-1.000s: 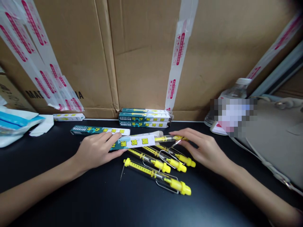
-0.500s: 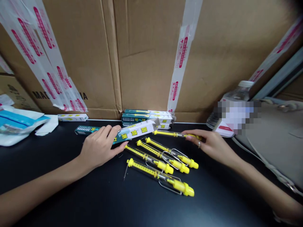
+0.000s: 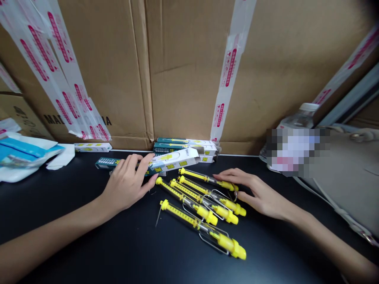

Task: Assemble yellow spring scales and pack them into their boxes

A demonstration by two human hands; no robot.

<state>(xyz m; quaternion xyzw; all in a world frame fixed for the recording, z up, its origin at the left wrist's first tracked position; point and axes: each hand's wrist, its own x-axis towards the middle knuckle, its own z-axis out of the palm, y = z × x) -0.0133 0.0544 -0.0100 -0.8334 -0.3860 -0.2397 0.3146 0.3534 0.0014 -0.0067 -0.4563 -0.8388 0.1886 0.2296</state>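
My left hand (image 3: 126, 183) is closed around a teal-and-white carton (image 3: 180, 161) whose end flap stands open. Beneath that hand, the end of another teal carton (image 3: 105, 163) sticks out to the left. At the far side of a row of yellow spring scales, my right hand (image 3: 257, 191) has its fingers and thumb around the yellow end of one spring scale (image 3: 194, 174), low over the table. Several more spring scales lie side by side nearer me, with clear tubes and wire hooks; the nearest spring scale (image 3: 182, 213) lies a little apart.
Stacked cartons (image 3: 211, 154) rest against a big taped cardboard box (image 3: 183, 98). On the right stand a plastic bottle (image 3: 304, 114) and a grey bag (image 3: 346, 169). A blue-and-white package (image 3: 29, 154) and a small white carton (image 3: 93, 147) lie at the left. The tabletop (image 3: 133, 244) is black.
My right hand has brought its spring scale left and toward me, beside the others. The carton in my left hand has turned slightly and lies lower.
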